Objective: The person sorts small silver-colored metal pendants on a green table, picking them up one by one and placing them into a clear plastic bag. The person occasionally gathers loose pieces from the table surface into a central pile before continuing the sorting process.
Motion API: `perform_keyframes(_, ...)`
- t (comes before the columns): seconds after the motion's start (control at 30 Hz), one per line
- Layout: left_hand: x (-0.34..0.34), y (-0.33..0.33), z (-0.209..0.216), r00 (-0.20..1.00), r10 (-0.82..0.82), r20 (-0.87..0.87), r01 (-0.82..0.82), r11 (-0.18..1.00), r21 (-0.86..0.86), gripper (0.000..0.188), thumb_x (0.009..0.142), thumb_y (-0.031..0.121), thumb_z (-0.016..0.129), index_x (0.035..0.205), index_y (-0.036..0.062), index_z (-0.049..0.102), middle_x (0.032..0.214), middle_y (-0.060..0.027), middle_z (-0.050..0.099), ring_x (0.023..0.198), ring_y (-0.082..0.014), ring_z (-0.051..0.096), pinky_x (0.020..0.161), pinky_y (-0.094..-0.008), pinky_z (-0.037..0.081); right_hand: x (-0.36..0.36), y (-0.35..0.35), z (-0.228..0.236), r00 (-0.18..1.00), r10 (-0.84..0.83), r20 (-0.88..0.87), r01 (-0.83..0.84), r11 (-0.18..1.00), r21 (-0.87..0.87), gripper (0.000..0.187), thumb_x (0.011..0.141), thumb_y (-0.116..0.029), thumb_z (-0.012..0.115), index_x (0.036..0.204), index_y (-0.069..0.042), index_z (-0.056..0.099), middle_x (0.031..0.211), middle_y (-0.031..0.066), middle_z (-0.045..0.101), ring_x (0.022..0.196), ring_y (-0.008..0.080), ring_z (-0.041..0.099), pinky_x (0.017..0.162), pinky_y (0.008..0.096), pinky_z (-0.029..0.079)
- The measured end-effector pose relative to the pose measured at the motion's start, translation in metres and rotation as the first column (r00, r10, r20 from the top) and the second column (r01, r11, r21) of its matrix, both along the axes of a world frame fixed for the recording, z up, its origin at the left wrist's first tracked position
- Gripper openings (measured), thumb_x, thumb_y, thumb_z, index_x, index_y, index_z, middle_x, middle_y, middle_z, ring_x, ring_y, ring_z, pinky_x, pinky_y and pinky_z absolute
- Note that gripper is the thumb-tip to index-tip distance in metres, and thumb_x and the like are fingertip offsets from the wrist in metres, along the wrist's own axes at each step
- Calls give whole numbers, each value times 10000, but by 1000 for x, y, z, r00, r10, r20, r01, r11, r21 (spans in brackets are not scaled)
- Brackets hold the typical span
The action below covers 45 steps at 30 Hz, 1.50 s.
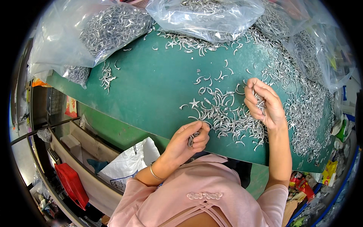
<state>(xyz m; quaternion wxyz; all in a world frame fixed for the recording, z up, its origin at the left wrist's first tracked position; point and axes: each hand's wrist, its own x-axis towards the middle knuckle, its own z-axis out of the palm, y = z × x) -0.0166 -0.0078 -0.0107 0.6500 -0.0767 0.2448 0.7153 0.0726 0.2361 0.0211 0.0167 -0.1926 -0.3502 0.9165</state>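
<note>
Small curved silvery metal pieces [223,117] lie in a loose heap on the green table between my two hands. My left hand [189,139], at the table's front edge, is closed around several of the same curved pieces. Over the right side of the heap, my right hand [264,101] is raised with its fingers curled, and more curved metal pieces [261,102] show in its palm. A star-shaped metal piece [194,103] lies at the heap's left edge. To the right of my right hand spreads a much larger pile of the pieces [306,121].
Clear plastic bags full of such pieces stand along the far edge: one at left [113,32], one in the middle [208,22], others at right [314,53]. A small cluster [107,77] lies far left. Below left are a white sack [128,162] and a red basket [72,185].
</note>
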Motion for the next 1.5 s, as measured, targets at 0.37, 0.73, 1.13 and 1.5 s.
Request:
perform_keyframes(0.37, -1, 2, 0, 1000, -9, -7, 9, 1000, -4, 261, 1004, 225, 388, 966, 21, 546, 647, 15, 356, 554, -73, 315, 435, -197, 259, -9, -31, -6, 861, -171, 479, -494, -60, 867, 160, 803, -137, 666, 834, -2, 585, 598, 188, 579, 582, 372, 572, 526, 441, 423)
perform_keyframes(0.73, -2, 0, 2, 1000, -4, -6, 4, 1000, -13, 276, 1009, 229, 377, 947, 11, 533, 646, 17, 350, 556, -71, 306, 444, -195, 246, -2, 1, -7, 967, 128, -219, -146, 987, -70, 173, 879, -129, 578, 963, 5, 510, 787, 65, 484, 474, 61, 372, 363, 177, 275)
perform_keyframes(1.13, 7, 6, 3, 1000, 18, -15, -19, 999, -28, 315, 994, 233, 415, 1127, -23, 542, 839, -71, 554, 735, -147, 518, 609, -243, 421, 3, -59, -4, 930, -368, 20, 263, 624, -736, 301, 975, -262, 372, 752, -83, 465, 738, 39, 379, 732, 197, 393, 872, 382, 387)
perform_keyframes(1.5, 26, 17, 11, 999, 18, -44, -21, 998, -59, 470, 995, 229, 374, 1330, -100, 387, 1358, -211, 450, 1237, -296, 476, 1067, -406, 359, 47, -84, 8, 905, -398, 153, 336, 445, -830, 322, 991, -206, 383, 939, 51, 570, 1131, 230, 564, 1261, 402, 402, 1104, 498, 323)
